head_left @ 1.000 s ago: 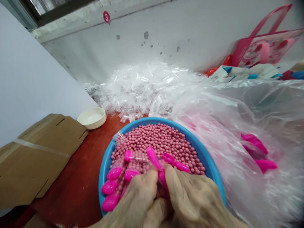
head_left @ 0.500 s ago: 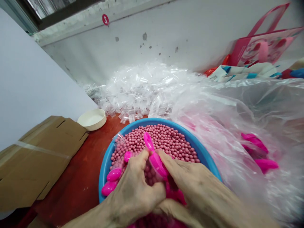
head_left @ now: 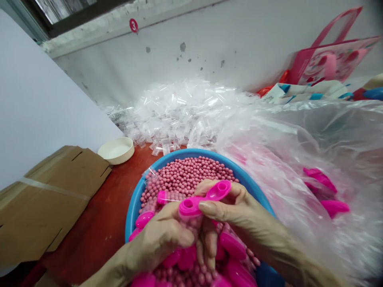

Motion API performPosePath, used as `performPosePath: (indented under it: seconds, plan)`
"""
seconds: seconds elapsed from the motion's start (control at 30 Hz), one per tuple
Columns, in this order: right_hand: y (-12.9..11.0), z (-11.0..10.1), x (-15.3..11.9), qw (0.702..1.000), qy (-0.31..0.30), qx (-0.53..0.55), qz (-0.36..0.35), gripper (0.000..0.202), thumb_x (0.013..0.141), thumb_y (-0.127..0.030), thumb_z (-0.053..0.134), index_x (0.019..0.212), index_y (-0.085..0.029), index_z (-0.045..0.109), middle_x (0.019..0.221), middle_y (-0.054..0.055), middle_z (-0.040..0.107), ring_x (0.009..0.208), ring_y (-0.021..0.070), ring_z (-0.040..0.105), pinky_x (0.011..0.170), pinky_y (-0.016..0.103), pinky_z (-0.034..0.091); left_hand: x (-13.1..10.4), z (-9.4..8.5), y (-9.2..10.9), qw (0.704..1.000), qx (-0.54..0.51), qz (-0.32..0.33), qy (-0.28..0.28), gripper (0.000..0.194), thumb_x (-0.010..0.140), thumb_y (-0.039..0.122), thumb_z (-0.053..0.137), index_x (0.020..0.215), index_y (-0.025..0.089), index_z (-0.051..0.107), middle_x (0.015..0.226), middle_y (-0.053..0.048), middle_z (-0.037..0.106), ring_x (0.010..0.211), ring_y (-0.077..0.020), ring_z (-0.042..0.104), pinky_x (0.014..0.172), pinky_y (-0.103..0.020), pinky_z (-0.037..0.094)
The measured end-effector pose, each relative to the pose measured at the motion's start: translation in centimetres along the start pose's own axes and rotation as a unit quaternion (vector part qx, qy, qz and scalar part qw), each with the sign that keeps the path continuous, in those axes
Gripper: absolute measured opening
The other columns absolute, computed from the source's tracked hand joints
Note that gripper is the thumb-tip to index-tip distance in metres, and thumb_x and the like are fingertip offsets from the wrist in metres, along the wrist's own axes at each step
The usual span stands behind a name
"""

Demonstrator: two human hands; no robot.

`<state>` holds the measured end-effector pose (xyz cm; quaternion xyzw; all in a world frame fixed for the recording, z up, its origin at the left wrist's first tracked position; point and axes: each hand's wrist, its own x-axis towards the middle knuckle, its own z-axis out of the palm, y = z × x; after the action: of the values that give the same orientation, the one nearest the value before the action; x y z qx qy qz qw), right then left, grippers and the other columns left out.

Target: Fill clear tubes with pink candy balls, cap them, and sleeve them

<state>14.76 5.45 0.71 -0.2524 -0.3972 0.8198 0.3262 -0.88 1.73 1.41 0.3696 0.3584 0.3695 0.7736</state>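
Over the basin, my left hand (head_left: pixel 161 233) is wrapped round a small clear container (head_left: pixel 194 224) with pink balls inside. A bright pink flip-top cap (head_left: pixel 189 204) sits on its top, with the lid folded out to the right. My right hand (head_left: pixel 236 205) pinches this cap near its hinge between thumb and fingers; its other fingers hang down behind the container. Below both hands, the blue basin (head_left: pixel 133 199) holds loose pink balls (head_left: pixel 191 173) and several filled clear containers with pink caps (head_left: pixel 233 245). Part of the container is hidden by my left fingers.
Behind the basin lies a heap of clear plastic containers (head_left: pixel 173 115) against the wall. A clear plastic bag (head_left: pixel 278 147) with pink caps is at right. At left are a white round dish (head_left: pixel 116 150) and flattened cardboard (head_left: pixel 56 187) on the red table (head_left: pixel 98 231).
The pink cap has turned from upright and edge-on to lying with its lid out to the right. My right hand has moved up and right, uncovering more capped containers below.
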Motion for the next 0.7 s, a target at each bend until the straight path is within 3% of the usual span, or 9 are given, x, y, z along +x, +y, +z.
performPosePath:
  seconds: [0.07, 0.17, 0.27, 0.33, 0.47, 0.6, 0.7]
  plan:
    - [0.0, 0.1, 0.2, 0.998, 0.037, -0.026, -0.046, 0.014, 0.074, -0.030, 0.072, 0.081, -0.019, 0.066, 0.066, -0.002, 0.066, 0.055, 0.0115, 0.063, 0.056, 0.024, 0.051, -0.1, -0.4, -0.2, 0.996, -0.083, -0.006, 0.021, 0.014, 0.060, 0.011, 0.056, 0.064, 0.015, 0.069, 0.058, 0.002, 0.063, 0.052, -0.0088, 0.057, 0.055, -0.018, 0.045]
    - [0.0, -0.1, 0.1, 0.970, 0.100, -0.156, -0.156, 0.009, 0.073, -0.025, 0.073, 0.072, -0.017, 0.069, 0.079, 0.001, 0.067, 0.078, 0.0125, 0.063, 0.074, 0.024, 0.050, -0.3, -1.0, -0.5, 0.981, -0.165, -0.015, 0.104, 0.011, 0.057, 0.012, 0.071, 0.068, 0.014, 0.070, 0.058, 0.002, 0.064, 0.049, -0.0059, 0.055, 0.050, -0.013, 0.044]
    - [0.0, -0.4, -0.1, 0.923, 0.089, -0.282, -0.244, 0.007, 0.078, -0.023, 0.068, 0.080, -0.017, 0.070, 0.084, 0.003, 0.068, 0.083, 0.0145, 0.063, 0.077, 0.027, 0.049, -0.4, -1.0, -0.7, 0.965, -0.183, -0.022, 0.184, 0.017, 0.059, 0.024, 0.080, 0.068, 0.013, 0.070, 0.062, -0.001, 0.068, 0.050, -0.0057, 0.058, 0.049, -0.012, 0.046]
    - [-0.1, -0.5, -0.3, 0.893, 0.072, -0.340, -0.285, 0.009, 0.080, -0.018, 0.064, 0.087, -0.017, 0.069, 0.084, 0.002, 0.069, 0.081, 0.0144, 0.064, 0.075, 0.028, 0.050, -0.4, -0.8, -0.6, 0.966, -0.165, -0.016, 0.196, 0.028, 0.066, 0.038, 0.078, 0.062, 0.013, 0.067, 0.052, 0.000, 0.064, 0.039, -0.0041, 0.053, 0.038, -0.010, 0.040]
    - [-0.7, 0.0, -1.2, 0.827, 0.083, -0.456, -0.318, 0.017, 0.074, -0.016, 0.067, 0.090, -0.022, 0.067, 0.086, -0.001, 0.072, 0.077, 0.0136, 0.066, 0.067, 0.023, 0.051, -0.5, 0.1, -0.3, 0.980, -0.082, -0.003, 0.180, 0.043, 0.075, 0.052, 0.065, 0.056, 0.014, 0.058, 0.039, 0.004, 0.053, 0.025, -0.0024, 0.037, 0.026, -0.011, 0.025]
    - [-1.7, 0.3, -2.1, 0.761, 0.115, -0.553, -0.320, 0.012, 0.080, -0.021, 0.065, 0.090, -0.026, 0.068, 0.082, -0.004, 0.074, 0.073, 0.0127, 0.068, 0.066, 0.022, 0.053, -0.8, 0.7, -0.3, 0.973, -0.032, -0.008, 0.229, 0.041, 0.074, 0.051, 0.067, 0.060, 0.015, 0.055, 0.041, 0.006, 0.050, 0.031, -0.0026, 0.038, 0.031, -0.012, 0.030]
    - [-1.4, 0.3, -2.3, 0.722, 0.063, -0.609, -0.323, 0.026, 0.085, -0.012, 0.051, 0.104, -0.022, 0.066, 0.092, 0.000, 0.075, 0.078, 0.0137, 0.069, 0.070, 0.022, 0.055, -0.9, 1.2, -0.4, 0.962, 0.000, -0.006, 0.273, 0.043, 0.068, 0.053, 0.071, 0.062, 0.015, 0.053, 0.044, 0.006, 0.051, 0.035, -0.0022, 0.039, 0.033, -0.011, 0.030]
